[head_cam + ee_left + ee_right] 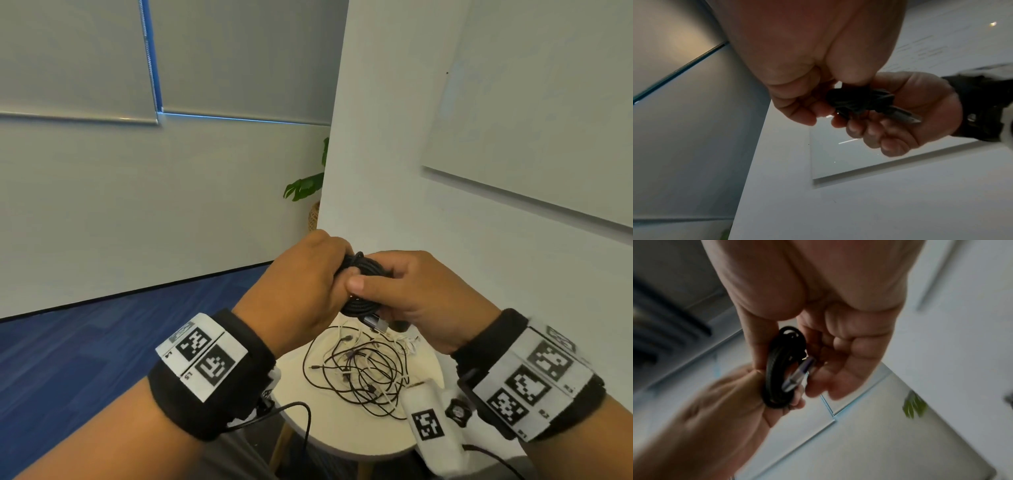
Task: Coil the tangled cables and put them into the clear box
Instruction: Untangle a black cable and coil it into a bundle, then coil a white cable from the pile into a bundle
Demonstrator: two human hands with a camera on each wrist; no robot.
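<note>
A black braided cable, wound into a small coil (365, 284), is held in the air above the round table between both hands. My left hand (310, 281) grips the coil's left side with curled fingers. My right hand (407, 291) holds its right side, thumb pressed on top. A silver plug (375, 322) sticks out under the coil. The coil (780, 369) and its silver-purple plug (799, 374) show in the right wrist view, and the coil (859, 99) in the left wrist view. A tangle of thin black and white cables (363, 371) lies on the table. No clear box is in view.
The small round cream table (308, 421) with wooden legs stands close to a white wall corner (342, 171). Blue carpet (85, 342) lies to the left. A green plant (306, 186) peeks from behind the wall. A board (531, 120) hangs on the right wall.
</note>
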